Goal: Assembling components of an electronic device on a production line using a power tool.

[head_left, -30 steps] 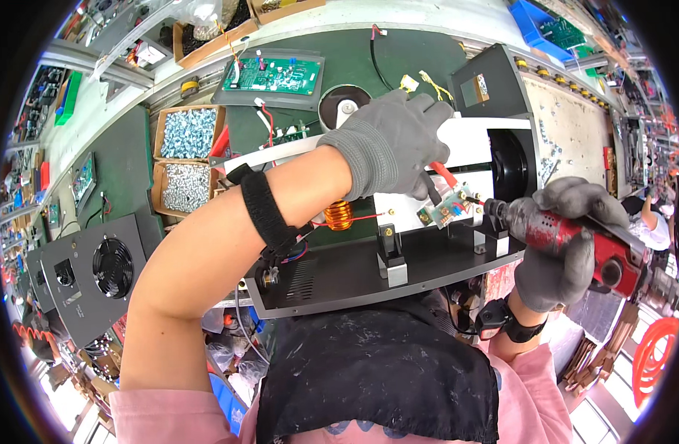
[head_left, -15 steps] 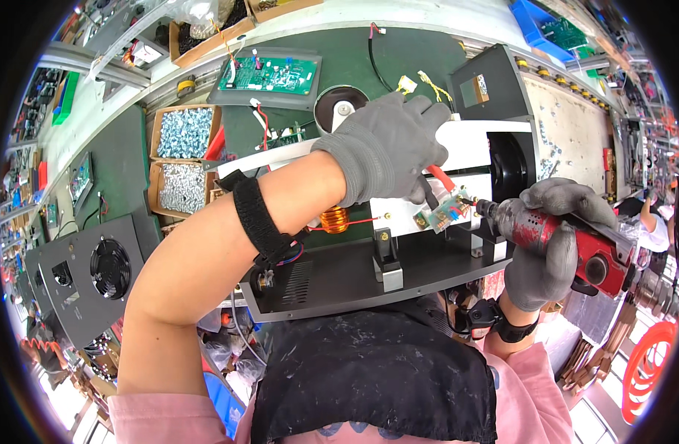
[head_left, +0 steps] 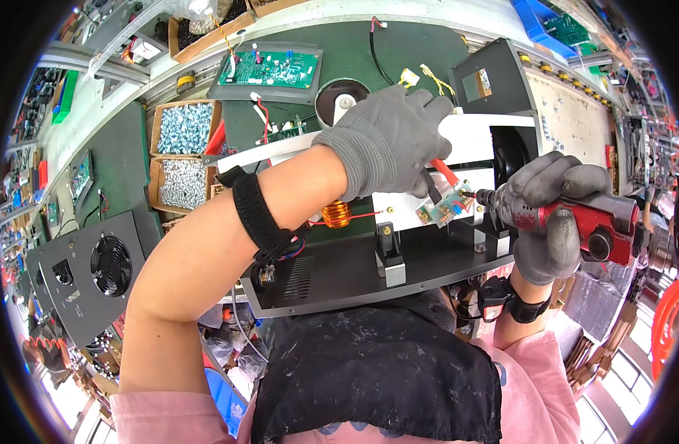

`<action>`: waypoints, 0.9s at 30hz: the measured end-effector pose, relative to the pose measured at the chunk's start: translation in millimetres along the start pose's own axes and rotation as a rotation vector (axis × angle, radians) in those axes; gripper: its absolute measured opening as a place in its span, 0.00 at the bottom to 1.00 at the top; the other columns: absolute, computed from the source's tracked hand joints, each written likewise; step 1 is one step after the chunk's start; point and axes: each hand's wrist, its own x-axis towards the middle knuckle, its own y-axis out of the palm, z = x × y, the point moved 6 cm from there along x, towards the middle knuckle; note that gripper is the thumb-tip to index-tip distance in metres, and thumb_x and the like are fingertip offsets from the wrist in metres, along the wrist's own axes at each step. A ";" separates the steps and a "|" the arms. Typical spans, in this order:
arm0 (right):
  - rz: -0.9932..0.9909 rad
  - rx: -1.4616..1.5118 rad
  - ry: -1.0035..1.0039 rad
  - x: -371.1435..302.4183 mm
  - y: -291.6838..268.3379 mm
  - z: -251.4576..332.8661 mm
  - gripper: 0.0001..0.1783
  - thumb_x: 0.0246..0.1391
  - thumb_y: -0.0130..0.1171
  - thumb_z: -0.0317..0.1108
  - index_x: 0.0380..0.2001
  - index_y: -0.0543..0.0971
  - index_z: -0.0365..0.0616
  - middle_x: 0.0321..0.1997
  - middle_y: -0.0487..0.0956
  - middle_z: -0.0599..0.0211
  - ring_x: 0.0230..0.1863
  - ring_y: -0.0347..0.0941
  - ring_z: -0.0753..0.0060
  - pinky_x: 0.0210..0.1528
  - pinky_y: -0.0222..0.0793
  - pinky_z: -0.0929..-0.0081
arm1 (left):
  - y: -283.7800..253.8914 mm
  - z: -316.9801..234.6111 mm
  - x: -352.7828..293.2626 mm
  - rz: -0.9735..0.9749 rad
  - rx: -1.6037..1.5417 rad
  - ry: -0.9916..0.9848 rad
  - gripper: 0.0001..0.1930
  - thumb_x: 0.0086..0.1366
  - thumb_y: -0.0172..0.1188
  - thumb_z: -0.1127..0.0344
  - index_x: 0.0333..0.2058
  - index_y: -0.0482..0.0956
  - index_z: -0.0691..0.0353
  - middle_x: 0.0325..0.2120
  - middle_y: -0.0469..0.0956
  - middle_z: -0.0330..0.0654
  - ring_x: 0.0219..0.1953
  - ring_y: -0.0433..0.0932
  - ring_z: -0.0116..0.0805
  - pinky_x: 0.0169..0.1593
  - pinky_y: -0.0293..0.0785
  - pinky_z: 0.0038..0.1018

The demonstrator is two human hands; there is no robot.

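Note:
In a grey glove, my left hand (head_left: 399,140) lies over the white panel (head_left: 473,140) of a black-based assembly, fingers spread. Its palm side is hidden. A thick red cable (head_left: 445,172) and a black one come out from beneath it and run to a small green circuit board (head_left: 450,209). My right hand (head_left: 550,214), gloved too, is wrapped round a red power screwdriver (head_left: 595,222). The driver's tip points left and meets the right end of that board. Below, a black metal chassis (head_left: 325,285) carries upright brackets; a copper coil (head_left: 336,214) sits left of the board.
Two cardboard boxes of small metal fasteners (head_left: 182,129) stand on the left. Behind lies a large green circuit board (head_left: 276,70) on a dark plate. A black panel with a fan (head_left: 110,266) is at far left; a dark metal cover (head_left: 491,78) stands at back right.
My right hand and the screwdriver have shifted slightly up and to the right, with the tool now more level. The assembly has shifted slightly; my left hand stays over the panel.

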 end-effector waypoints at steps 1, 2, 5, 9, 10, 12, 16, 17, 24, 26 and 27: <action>-0.026 0.000 -0.007 0.0 -1.6 0.4 0.18 0.46 0.63 0.35 0.33 0.65 0.43 0.21 0.69 0.63 0.22 0.67 0.69 0.23 0.67 0.73 | -0.2 -0.1 0.0 0.002 0.005 -0.001 0.20 0.39 0.69 0.53 0.34 0.82 0.50 0.48 0.69 0.43 0.50 0.69 0.37 0.50 0.66 0.33; -0.027 0.000 -0.009 -0.3 -1.0 1.4 0.18 0.46 0.63 0.35 0.33 0.65 0.43 0.21 0.69 0.63 0.22 0.67 0.69 0.23 0.67 0.73 | -0.4 -0.2 0.1 0.004 0.010 -0.003 0.20 0.40 0.69 0.53 0.35 0.82 0.49 0.48 0.69 0.43 0.50 0.69 0.37 0.50 0.66 0.33; -0.080 0.016 0.017 -1.3 -4.5 3.8 0.18 0.45 0.64 0.35 0.33 0.65 0.43 0.20 0.70 0.63 0.22 0.67 0.68 0.23 0.67 0.72 | -0.8 -1.9 2.3 0.042 0.020 -0.010 0.20 0.40 0.70 0.53 0.35 0.82 0.49 0.49 0.69 0.42 0.50 0.69 0.37 0.50 0.66 0.33; -0.009 0.032 0.023 0.6 -7.2 -1.2 0.17 0.44 0.62 0.31 0.34 0.65 0.42 0.23 0.71 0.62 0.22 0.67 0.70 0.23 0.67 0.74 | -0.8 -1.3 1.3 0.079 -0.020 -0.023 0.21 0.40 0.70 0.53 0.36 0.82 0.49 0.50 0.68 0.42 0.51 0.69 0.37 0.50 0.66 0.33; 0.023 0.015 0.039 1.4 -6.5 -2.1 0.17 0.44 0.61 0.30 0.35 0.64 0.42 0.25 0.71 0.62 0.22 0.67 0.71 0.23 0.66 0.75 | -1.1 -1.7 1.6 0.081 -0.020 -0.026 0.21 0.40 0.70 0.53 0.36 0.82 0.48 0.50 0.68 0.43 0.51 0.69 0.37 0.50 0.66 0.33; -0.007 -0.028 0.080 1.2 1.2 3.3 0.17 0.44 0.60 0.28 0.35 0.64 0.42 0.25 0.71 0.62 0.22 0.66 0.72 0.23 0.65 0.76 | -1.3 -1.6 1.6 0.085 -0.021 -0.027 0.21 0.40 0.70 0.53 0.36 0.82 0.48 0.50 0.68 0.43 0.52 0.69 0.37 0.50 0.66 0.33; 0.047 0.023 0.091 -3.5 1.1 -0.2 0.15 0.43 0.57 0.26 0.34 0.63 0.43 0.23 0.69 0.63 0.22 0.64 0.74 0.22 0.63 0.78 | -2.8 -1.7 1.0 0.074 -0.032 -0.029 0.21 0.40 0.70 0.54 0.37 0.82 0.48 0.50 0.68 0.43 0.52 0.69 0.38 0.51 0.66 0.33; 0.040 0.055 0.072 -3.1 1.6 1.3 0.15 0.44 0.57 0.26 0.34 0.63 0.43 0.23 0.69 0.63 0.22 0.64 0.74 0.22 0.63 0.78 | -3.6 -2.5 1.2 0.071 -0.035 -0.024 0.22 0.40 0.70 0.54 0.38 0.81 0.47 0.50 0.68 0.43 0.52 0.69 0.38 0.51 0.66 0.33; 0.018 0.048 0.126 -6.2 1.4 2.5 0.13 0.44 0.56 0.26 0.33 0.64 0.43 0.23 0.68 0.64 0.23 0.64 0.76 0.23 0.64 0.78 | -4.9 -4.3 0.6 0.078 -0.017 -0.026 0.22 0.40 0.69 0.55 0.38 0.81 0.47 0.51 0.68 0.43 0.52 0.68 0.38 0.52 0.65 0.33; -0.012 0.014 0.121 -7.8 3.2 3.1 0.13 0.46 0.57 0.30 0.32 0.64 0.43 0.22 0.66 0.65 0.23 0.63 0.73 0.22 0.62 0.77 | -3.4 -4.5 2.2 0.085 0.000 -0.025 0.23 0.40 0.69 0.55 0.39 0.81 0.47 0.51 0.67 0.43 0.53 0.68 0.38 0.52 0.65 0.33; -0.036 -0.018 0.120 -9.2 3.1 3.2 0.14 0.47 0.58 0.34 0.32 0.63 0.43 0.21 0.65 0.65 0.24 0.62 0.71 0.21 0.60 0.77 | -3.7 -4.8 2.3 0.086 0.003 -0.022 0.23 0.40 0.69 0.55 0.39 0.81 0.47 0.51 0.67 0.43 0.53 0.68 0.38 0.52 0.65 0.33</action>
